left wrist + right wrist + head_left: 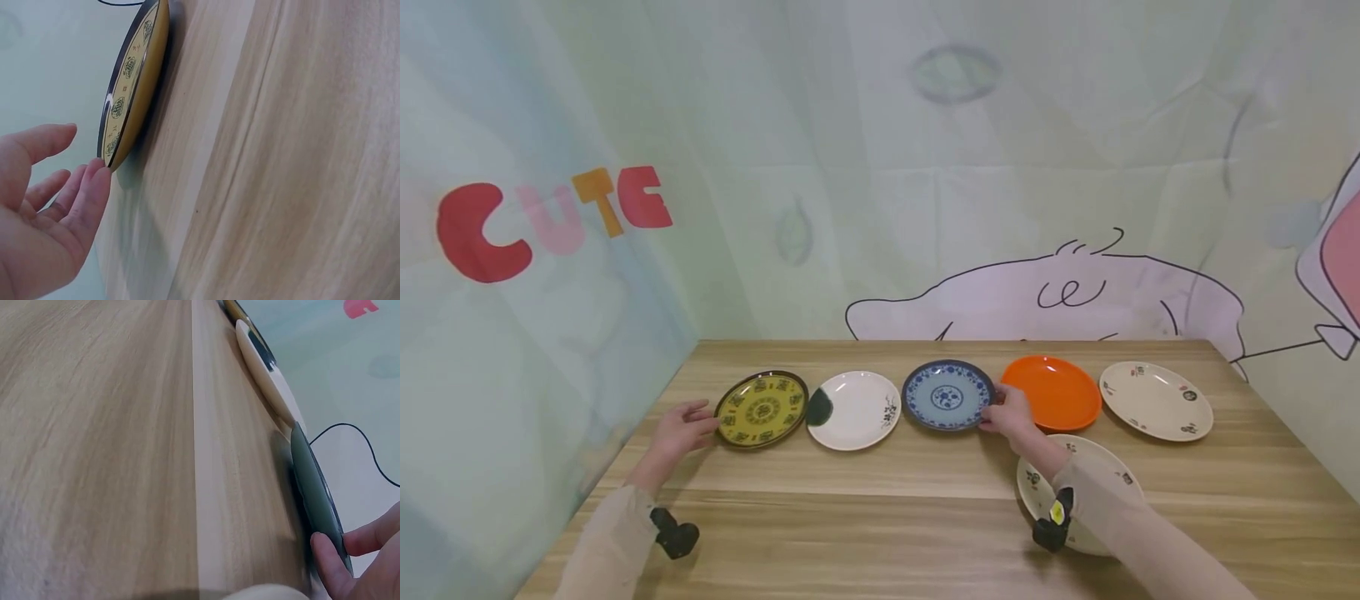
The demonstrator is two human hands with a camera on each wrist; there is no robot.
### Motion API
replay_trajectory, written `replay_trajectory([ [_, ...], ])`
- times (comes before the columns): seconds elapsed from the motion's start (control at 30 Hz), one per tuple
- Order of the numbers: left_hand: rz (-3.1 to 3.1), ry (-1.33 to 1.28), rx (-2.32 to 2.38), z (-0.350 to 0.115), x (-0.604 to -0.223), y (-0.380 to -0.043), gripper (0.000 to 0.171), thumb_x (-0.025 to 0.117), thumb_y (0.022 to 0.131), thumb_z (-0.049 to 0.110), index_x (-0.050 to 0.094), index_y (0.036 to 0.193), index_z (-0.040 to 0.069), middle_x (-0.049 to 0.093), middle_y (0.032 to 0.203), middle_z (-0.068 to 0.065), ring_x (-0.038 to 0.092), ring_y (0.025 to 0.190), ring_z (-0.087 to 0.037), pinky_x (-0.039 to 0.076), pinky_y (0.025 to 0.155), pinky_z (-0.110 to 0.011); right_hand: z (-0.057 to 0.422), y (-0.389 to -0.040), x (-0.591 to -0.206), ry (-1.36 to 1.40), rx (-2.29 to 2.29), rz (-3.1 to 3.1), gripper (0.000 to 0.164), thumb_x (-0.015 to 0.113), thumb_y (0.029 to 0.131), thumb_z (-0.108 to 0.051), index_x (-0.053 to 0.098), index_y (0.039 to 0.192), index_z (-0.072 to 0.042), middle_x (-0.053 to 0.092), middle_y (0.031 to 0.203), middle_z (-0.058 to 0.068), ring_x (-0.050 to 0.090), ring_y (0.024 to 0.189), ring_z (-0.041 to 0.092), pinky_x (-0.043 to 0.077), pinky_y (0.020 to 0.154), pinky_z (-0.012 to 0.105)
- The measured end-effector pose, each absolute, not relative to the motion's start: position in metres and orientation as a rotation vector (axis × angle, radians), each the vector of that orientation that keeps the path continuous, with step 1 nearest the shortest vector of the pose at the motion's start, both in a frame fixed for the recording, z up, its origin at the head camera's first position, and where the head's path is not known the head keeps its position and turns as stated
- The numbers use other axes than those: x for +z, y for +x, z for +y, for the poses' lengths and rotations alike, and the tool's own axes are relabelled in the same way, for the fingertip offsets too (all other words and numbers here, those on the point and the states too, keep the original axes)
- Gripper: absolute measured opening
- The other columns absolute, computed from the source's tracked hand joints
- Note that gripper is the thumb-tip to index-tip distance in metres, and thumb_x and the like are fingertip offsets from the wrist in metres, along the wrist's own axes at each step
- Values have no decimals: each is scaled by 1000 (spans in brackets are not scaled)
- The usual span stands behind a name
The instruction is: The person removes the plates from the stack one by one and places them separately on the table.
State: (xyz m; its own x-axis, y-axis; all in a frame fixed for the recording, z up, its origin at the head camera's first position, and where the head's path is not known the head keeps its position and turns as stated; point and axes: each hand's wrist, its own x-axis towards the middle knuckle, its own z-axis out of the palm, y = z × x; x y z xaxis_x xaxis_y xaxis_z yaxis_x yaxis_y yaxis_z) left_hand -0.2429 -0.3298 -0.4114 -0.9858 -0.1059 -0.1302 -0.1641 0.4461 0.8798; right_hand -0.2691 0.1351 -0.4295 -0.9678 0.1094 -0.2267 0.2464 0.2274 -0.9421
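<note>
In the head view my right hand (pixel 1013 413) pinches the right rim of a blue-patterned plate (pixel 947 396) with a dark edge. The right wrist view has its dark green underside (pixel 317 490) slightly tilted, thumb below and fingers above. At the far left, a yellow-green plate (pixel 763 410) with a dark rim lies on the wooden table (pixel 820 525). My left hand (pixel 681 432) is beside it, fingertips (pixel 94 172) touching its rim and thumb held apart. Between these two plates lies a white plate (pixel 857 417) with a dark green patch.
Right of the blue plate are an orange plate (pixel 1052 393) and a cream plate (pixel 1153 402) with small motifs. A second cream plate (pixel 1093 454) lies nearer, partly hidden under my right forearm. A printed curtain (pixel 880 208) hangs behind the table.
</note>
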Motion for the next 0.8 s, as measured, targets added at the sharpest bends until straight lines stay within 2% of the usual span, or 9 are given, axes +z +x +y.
replay_trajectory([
  [0.17,2644,-224,1586,-326,-410,-242,61,53,90,8,20,136,-15,32,131,-37,57,90,-11,52,79,-27,138,-267,-428,295,-1794,2413,58,52,82,10,28,135,12,41,126,33,60,88,31,54,74,34],
  [0.37,2645,-228,1549,-317,-406,-244,62,54,90,11,21,136,-13,33,132,-35,54,104,-27,51,82,-31,143,-266,-426,274,-1690,2479,58,56,80,8,32,133,12,46,123,31,59,79,24,55,69,30],
  [0.43,2652,-233,1533,-314,-405,-246,62,54,89,11,22,136,-12,34,132,-34,54,104,-28,51,82,-31,144,-265,-425,253,-1657,2491,56,56,80,7,35,132,12,48,121,30,58,79,22,54,68,29],
  [0.53,2669,-233,1504,-310,-404,-250,61,54,90,11,23,136,-13,35,131,-34,56,98,-24,52,79,-30,146,-265,-422,202,-1599,2515,55,58,79,5,38,131,11,49,122,29,57,83,23,54,71,29],
  [0.57,2671,-225,1505,-308,-403,-251,60,53,90,10,23,136,-13,36,131,-34,56,98,-25,52,79,-30,147,-264,-421,177,-1573,2530,55,58,79,4,38,130,12,48,123,30,57,88,26,53,75,31],
  [0.7,2694,-177,1497,-296,-399,-255,55,50,91,7,25,136,-12,38,131,-32,54,102,-33,52,81,-34,153,-262,-412,103,-1445,2588,58,58,81,-2,35,132,12,40,132,30,52,104,33,48,87,39],
  [0.8,2747,-139,1462,-283,-394,-259,52,48,91,8,29,136,-8,40,130,-29,50,107,-37,50,84,-36,161,-260,-404,24,-1364,2625,57,57,85,-9,33,133,11,36,135,30,50,108,35,46,90,43],
])
